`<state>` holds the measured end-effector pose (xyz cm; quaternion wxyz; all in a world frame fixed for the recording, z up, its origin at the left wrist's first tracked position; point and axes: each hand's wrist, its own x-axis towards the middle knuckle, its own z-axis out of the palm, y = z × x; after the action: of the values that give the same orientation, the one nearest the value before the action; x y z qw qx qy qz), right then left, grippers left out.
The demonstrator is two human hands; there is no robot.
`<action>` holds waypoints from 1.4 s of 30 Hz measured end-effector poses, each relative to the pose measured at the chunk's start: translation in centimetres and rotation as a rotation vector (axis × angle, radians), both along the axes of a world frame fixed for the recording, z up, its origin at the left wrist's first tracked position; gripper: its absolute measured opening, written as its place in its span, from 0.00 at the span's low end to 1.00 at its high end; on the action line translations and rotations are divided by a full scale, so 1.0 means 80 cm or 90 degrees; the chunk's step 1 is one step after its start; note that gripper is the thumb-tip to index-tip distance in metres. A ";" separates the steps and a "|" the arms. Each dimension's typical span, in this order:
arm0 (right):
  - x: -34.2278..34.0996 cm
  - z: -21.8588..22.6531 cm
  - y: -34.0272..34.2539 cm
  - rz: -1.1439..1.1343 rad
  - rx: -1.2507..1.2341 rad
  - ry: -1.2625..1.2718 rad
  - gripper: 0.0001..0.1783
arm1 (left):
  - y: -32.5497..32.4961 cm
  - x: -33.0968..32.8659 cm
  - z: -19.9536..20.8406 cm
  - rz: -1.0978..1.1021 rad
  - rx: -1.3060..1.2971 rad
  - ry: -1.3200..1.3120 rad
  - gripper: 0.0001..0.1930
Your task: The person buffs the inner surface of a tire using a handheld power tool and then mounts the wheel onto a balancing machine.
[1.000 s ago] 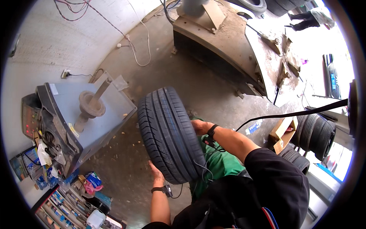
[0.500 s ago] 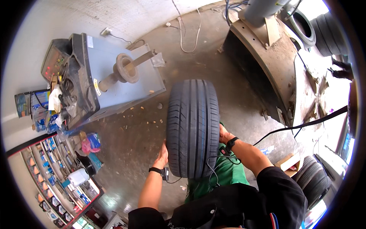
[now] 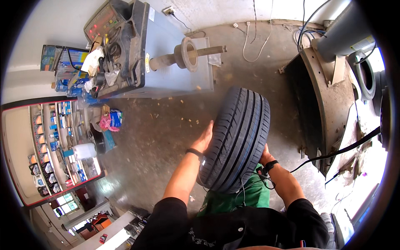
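A black car tyre (image 3: 237,141) is upright before me, its grooved tread toward me and its top leaning right. Thin blue lines run along the tread. My left hand (image 3: 205,137) presses flat against its left sidewall, fingers stretched forward. On the opposite sidewall is my right hand (image 3: 265,156), its fingers partly hidden behind the tyre. Between them my two hands hold the tyre. Whether it touches the floor I cannot tell. Both wrists wear dark bands, and a thin cable (image 3: 243,183) hangs over the tyre's near edge.
At far left stands a wheel balancer (image 3: 179,79) with a horizontal shaft and cone (image 3: 188,54). A tyre-changing machine (image 3: 329,104) fills the right, with a black hose (image 3: 354,143) crossing near it. Shelves of small goods (image 3: 58,146) stand left. Small tan bits (image 3: 189,121) litter the floor.
My view has swung left, so the balancer and shelves sit farther right in the picture. The tyre has gone from straight to tilted, its top to the right. Both hands stay on it.
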<state>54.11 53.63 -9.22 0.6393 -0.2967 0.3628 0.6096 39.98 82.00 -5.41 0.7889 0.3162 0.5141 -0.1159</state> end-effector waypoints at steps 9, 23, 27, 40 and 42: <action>-0.019 0.001 -0.006 -0.051 -0.001 0.041 0.23 | -0.034 -0.034 -0.001 0.022 0.071 0.038 0.36; -0.058 -0.014 -0.028 0.070 -0.059 -0.085 0.24 | -0.057 -0.073 0.024 0.023 0.175 0.091 0.34; -0.048 -0.007 -0.047 0.072 -0.101 -0.028 0.24 | -0.070 -0.083 -0.004 0.039 0.173 0.076 0.32; -0.040 0.068 -0.037 -0.001 -0.078 -0.055 0.35 | -0.076 -0.037 0.075 0.039 0.125 0.084 0.30; -0.033 0.061 -0.036 -0.007 -0.057 -0.033 0.34 | -0.073 -0.050 0.040 0.045 0.123 0.063 0.30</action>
<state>51.43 50.76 -4.37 0.6379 -0.3389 0.3743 0.5815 35.96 76.14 -2.23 0.7321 0.3666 0.5717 -0.0532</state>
